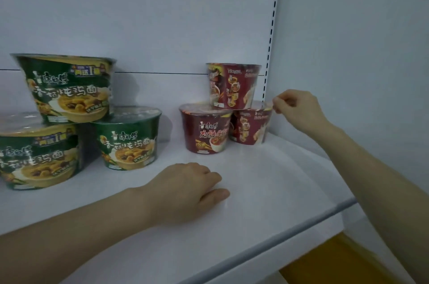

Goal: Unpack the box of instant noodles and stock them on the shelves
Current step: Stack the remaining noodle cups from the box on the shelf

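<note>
Shelf (267, 179): white, seen from above and in front; all six bowls are carried on it, towards the back
Green bowls: three are stacked as a small pyramid at the left; the left green bowl (39, 156) and the middle green bowl (130, 139) are stood side by side, and the top green bowl (67, 88) is set across their lids
Red bowls: a second pyramid is stood to the right, near the back corner; the front red bowl (206, 130) and the right red bowl (251, 125) are placed touching, and the top red bowl (233, 85) is rested on both lids
Gap: a bare strip of shelf is left between the green and the red stacks
Left hand (185, 188): laid on the shelf in front of the red stack, well apart from every bowl; the fingers are loosely curled under, the thumb is stretched forward, and nothing is held
Right hand (299, 109): raised beside the right red bowl at rim height
Right fingers (277, 100): thumb and forefinger are pinched together at the rim of the right red bowl; whether the rim itself or only its clear wrap is gripped cannot be told
Slotted upright (270, 35): fixed in the back right corner, behind the red stack
Yellow surface (336, 260): seen below the shelf edge at the lower right
</note>
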{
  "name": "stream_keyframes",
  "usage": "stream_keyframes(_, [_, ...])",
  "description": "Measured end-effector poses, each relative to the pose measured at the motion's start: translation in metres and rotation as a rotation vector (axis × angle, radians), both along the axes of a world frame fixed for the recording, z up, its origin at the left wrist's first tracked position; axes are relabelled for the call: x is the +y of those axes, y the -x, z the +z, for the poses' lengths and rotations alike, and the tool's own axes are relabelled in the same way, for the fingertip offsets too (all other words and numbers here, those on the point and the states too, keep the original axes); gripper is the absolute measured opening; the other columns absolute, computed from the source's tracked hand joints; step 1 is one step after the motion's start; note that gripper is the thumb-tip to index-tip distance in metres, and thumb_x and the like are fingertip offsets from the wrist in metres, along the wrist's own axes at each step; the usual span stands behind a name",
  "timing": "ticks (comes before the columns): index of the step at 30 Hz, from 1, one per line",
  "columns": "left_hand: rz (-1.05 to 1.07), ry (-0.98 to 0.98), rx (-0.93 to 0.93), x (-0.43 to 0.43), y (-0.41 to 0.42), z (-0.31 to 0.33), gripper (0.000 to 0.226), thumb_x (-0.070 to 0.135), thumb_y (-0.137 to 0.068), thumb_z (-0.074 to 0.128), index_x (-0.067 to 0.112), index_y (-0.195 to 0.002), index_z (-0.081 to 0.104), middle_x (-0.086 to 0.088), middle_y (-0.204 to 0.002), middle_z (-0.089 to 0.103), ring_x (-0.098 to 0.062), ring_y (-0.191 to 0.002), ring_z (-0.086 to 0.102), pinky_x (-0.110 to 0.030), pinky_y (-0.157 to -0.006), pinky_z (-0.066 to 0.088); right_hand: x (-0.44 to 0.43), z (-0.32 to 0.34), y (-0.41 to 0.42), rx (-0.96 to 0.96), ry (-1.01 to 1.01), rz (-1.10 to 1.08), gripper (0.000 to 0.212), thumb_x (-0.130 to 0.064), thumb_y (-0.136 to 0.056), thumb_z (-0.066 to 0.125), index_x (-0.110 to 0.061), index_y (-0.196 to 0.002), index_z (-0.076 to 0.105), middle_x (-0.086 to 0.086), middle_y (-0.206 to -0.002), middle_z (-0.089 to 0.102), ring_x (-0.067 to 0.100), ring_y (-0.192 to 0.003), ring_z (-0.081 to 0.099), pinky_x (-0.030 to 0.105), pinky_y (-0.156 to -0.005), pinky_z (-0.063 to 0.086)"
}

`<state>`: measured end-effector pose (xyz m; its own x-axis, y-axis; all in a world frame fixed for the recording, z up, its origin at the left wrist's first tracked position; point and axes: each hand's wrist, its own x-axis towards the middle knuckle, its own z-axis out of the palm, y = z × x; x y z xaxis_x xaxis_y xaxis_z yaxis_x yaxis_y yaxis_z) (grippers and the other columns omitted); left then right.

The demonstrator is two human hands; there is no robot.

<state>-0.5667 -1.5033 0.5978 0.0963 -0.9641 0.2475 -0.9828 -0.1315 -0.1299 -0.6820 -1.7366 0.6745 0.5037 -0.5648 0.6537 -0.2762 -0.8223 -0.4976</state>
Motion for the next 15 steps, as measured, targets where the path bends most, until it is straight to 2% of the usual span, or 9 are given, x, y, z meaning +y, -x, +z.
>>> stream_keyframes(4, [0.090, 0.004, -0.025, -0.025, -0.003, 0.004, 0.099, 0.072, -0.060, -0.012, 0.025, -0.123, 0.048, 0.004, -0.123, 0.056, -0.014, -0.113, 0.051, -0.033, -0.094, 0.044, -0.034, 0.012, -0.013, -0.001, -0.015, 0.049, 0.021, -0.018, -0.092, 0.051, -0.005, -0.094, 0.067, 0.012, -0.097, 0.069, 0.025, -0.094, 0.062, 0.027, -0.080, 0.043])
stream_keyframes(6, [0.086, 0.097, -0.035, -0.032, -0.005, 0.008, 0.100, 0.079, -0.066, -0.009, 0.023, -0.119, 0.054, 0.002, -0.117, 0.060, -0.016, -0.107, 0.056, -0.034, -0.088, 0.049, -0.045, 0.015, -0.020, 0.009, -0.007, 0.068, 0.022, -0.018, -0.092, 0.050, -0.004, -0.098, 0.067, 0.008, -0.097, 0.068, 0.022, -0.092, 0.059, 0.022, -0.076, 0.038])
stream_keyframes(7, [0.071, 0.174, -0.038, -0.036, -0.007, 0.011, 0.092, 0.077, -0.073, -0.003, 0.022, -0.116, 0.058, 0.000, -0.111, 0.064, -0.018, -0.101, 0.060, -0.035, -0.080, 0.052, -0.050, 0.016, -0.024, 0.017, -0.005, 0.076, 0.022, -0.018, -0.092, 0.050, -0.004, -0.099, 0.066, 0.007, -0.098, 0.066, 0.020, -0.092, 0.058, 0.021, -0.076, 0.036])
stream_keyframes(9, [0.043, 0.330, -0.081, -0.045, -0.013, 0.017, 0.064, 0.061, -0.085, 0.021, 0.018, -0.106, 0.064, -0.001, -0.095, 0.069, -0.021, -0.084, 0.065, -0.034, -0.062, 0.055, -0.060, 0.014, -0.031, 0.035, -0.021, 0.090, 0.024, -0.020, -0.093, 0.051, -0.004, -0.104, 0.064, 0.008, -0.107, 0.066, 0.020, -0.099, 0.057, 0.020, -0.079, 0.037])
stream_keyframes(11, [0.064, 0.482, -0.151, -0.055, -0.021, 0.027, 0.046, 0.046, -0.085, 0.036, 0.014, -0.102, 0.064, -0.004, -0.090, 0.069, -0.024, -0.077, 0.066, -0.032, -0.053, 0.054, -0.067, 0.011, -0.036, 0.066, -0.061, 0.092, 0.029, -0.025, -0.093, 0.049, -0.004, -0.109, 0.062, 0.010, -0.115, 0.064, 0.023, -0.108, 0.056, 0.024, -0.085, 0.037])
stream_keyframes(13, [0.089, 0.634, -0.148, -0.067, -0.028, 0.044, 0.046, 0.041, -0.084, 0.043, 0.007, -0.110, 0.061, -0.012, -0.101, 0.066, -0.030, -0.087, 0.064, -0.036, -0.065, 0.054, -0.073, 0.008, -0.038, 0.124, -0.088, 0.079, 0.035, -0.031, -0.094, 0.048, -0.004, -0.113, 0.060, 0.012, -0.121, 0.060, 0.025, -0.114, 0.053, 0.027, -0.089, 0.038])
stream_keyframes(15, [0.131, 0.751, -0.074, -0.081, -0.034, 0.064, 0.047, 0.035, -0.087, 0.052, 0.002, -0.120, 0.055, -0.019, -0.117, 0.058, -0.035, -0.106, 0.056, -0.041, -0.085, 0.048, -0.079, 0.005, -0.039, 0.191, -0.126, 0.103, 0.041, -0.036, -0.093, 0.050, -0.006, -0.119, 0.057, 0.012, -0.127, 0.056, 0.025, -0.117, 0.050, 0.031, -0.093, 0.039])
